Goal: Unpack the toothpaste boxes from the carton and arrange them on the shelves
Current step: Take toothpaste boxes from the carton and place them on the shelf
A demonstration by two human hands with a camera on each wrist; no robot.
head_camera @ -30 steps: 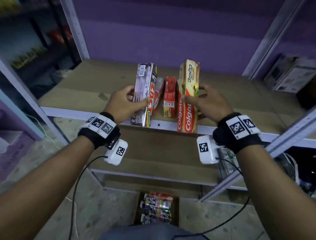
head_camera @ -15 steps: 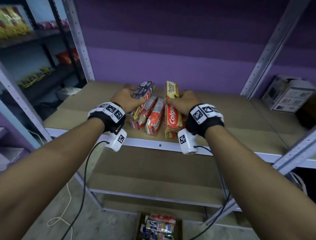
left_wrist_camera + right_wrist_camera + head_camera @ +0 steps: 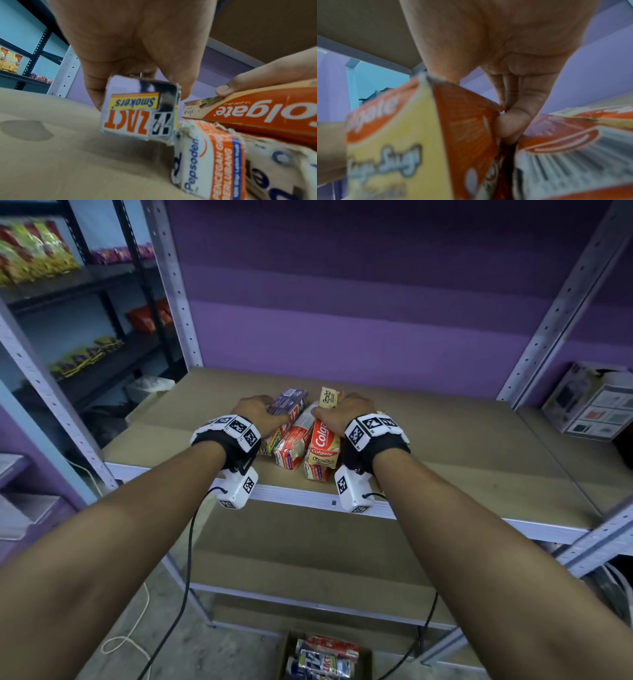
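Now, near me the carton [image 3: 325,655] on the floor keeps more boxes; farther up, my left hand [image 3: 255,414] grips the grey box [image 3: 286,414] and my right hand [image 3: 342,412] the yellow box [image 3: 323,440], both lowered from upright onto the shelf [image 3: 445,474], ready for release.
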